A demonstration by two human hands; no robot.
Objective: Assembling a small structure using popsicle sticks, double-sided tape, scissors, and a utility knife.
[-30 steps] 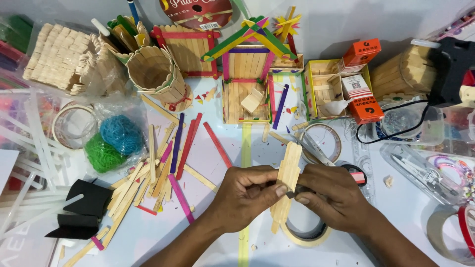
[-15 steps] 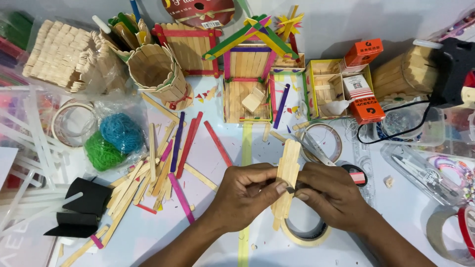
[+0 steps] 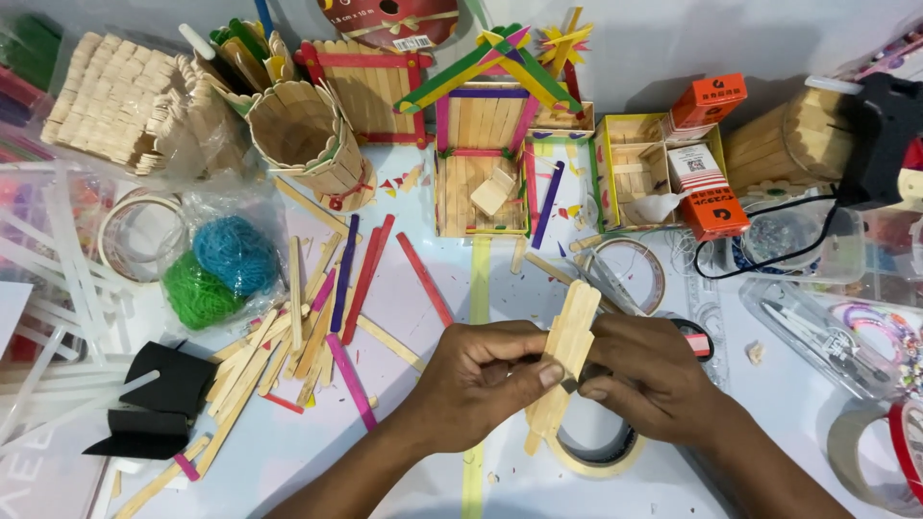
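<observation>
We pinch the craft-stick bundle (image 3: 567,358) mid-length, left hand (image 3: 481,380) and right hand (image 3: 654,380), above the tape roll (image 3: 596,452); light, stiff, probably snappable.

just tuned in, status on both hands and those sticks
Left hand and right hand both grip the bundle of plain wooden sticks. Tape roll beneath. Loose sticks lie left, apart.

Bare forearms, no sleeves, rings, watch
</observation>
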